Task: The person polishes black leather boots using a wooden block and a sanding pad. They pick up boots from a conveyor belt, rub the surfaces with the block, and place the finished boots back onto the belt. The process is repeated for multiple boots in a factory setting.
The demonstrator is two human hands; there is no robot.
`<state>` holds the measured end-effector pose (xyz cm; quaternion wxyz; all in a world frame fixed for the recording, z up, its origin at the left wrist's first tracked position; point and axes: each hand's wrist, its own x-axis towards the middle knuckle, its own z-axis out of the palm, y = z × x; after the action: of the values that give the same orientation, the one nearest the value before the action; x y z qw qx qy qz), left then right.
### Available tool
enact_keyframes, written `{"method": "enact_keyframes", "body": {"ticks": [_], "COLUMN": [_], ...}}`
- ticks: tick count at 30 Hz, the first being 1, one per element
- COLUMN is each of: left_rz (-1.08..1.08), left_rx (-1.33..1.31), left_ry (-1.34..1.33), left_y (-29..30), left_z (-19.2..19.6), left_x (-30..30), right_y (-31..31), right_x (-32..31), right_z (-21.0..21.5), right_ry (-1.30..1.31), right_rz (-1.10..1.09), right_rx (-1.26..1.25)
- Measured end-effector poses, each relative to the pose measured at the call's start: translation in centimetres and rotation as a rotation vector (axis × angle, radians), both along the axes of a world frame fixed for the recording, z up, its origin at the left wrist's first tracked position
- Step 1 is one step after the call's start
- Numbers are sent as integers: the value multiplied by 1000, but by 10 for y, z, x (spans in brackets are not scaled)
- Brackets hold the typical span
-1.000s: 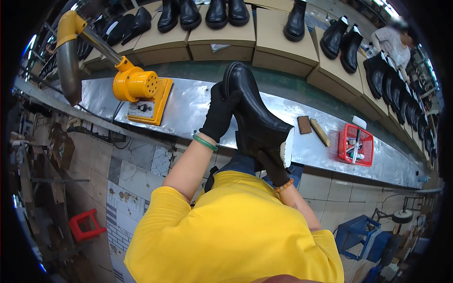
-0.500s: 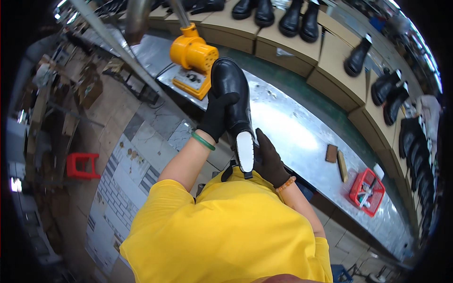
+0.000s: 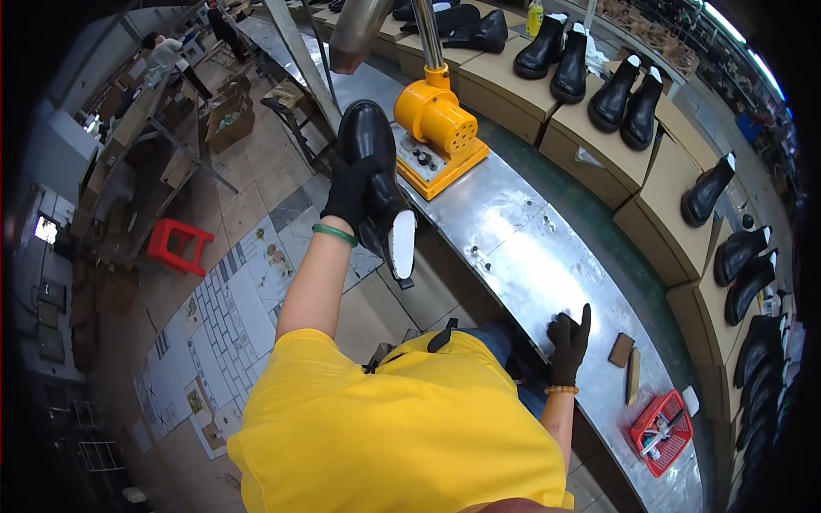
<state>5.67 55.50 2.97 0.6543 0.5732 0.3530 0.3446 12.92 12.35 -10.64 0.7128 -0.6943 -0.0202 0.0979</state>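
Observation:
A black leather ankle boot (image 3: 370, 141), white paper or card showing at its top opening, is held up off the bench's near side. My left hand (image 3: 349, 190), in a black glove, grips it around the instep, toe pointing away from me. My right hand (image 3: 569, 344), also gloved in black, hovers over or rests on the metal bench (image 3: 522, 248) with its thumb and fingers apart and nothing in it. Closest to that hand are a brown block (image 3: 622, 350) and a narrow tan bar (image 3: 633, 376).
A yellow machine (image 3: 440, 120) with knobs stands on the bench beyond the boot, near a metal nozzle (image 3: 352, 38). At right is a red basket (image 3: 660, 432) of small tools. Cardboard boxes (image 3: 590, 158) carrying black boots line the far side. A red stool (image 3: 178, 246) stands left.
My right hand has left the boot's side and moved right over the bench. The boot, still in my left hand, has shifted left. The view has turned.

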Motion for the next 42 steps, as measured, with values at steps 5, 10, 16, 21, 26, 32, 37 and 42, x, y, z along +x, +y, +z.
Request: {"method": "enact_keyframes", "body": {"ticks": [5, 10, 16, 21, 26, 32, 37, 42], "left_rz": [-21, -20, -71, -108, -78, -127, -157, -230], "left_rx": [-55, -61, -207, -260, -135, -40, -13, -83], "left_ry": [-22, -58, -113, -145, 35, 225, 247, 286], "left_y": [21, 39, 42, 50, 61, 83, 76, 87], "left_z": [4, -3, -1, 3, 6, 10, 33, 46], "left_x": [5, 8, 8, 4, 7, -3, -5, -15], "right_y": [2, 0, 1, 2, 2, 6, 5, 7], "right_x": [-1, -1, -1, -1, -2, -2, -2, -2], "right_z": [2, -5, -6, -7, -4, -2, -3, 0], "right_ry": [11, -41, -65, -66, -60, -45, -61, -59], "right_rz": [-69, -49, -45, -41, -31, -33, -35, -31], "right_rx": [16, -13, -37, -29, -36, -8, -17, -32]}}
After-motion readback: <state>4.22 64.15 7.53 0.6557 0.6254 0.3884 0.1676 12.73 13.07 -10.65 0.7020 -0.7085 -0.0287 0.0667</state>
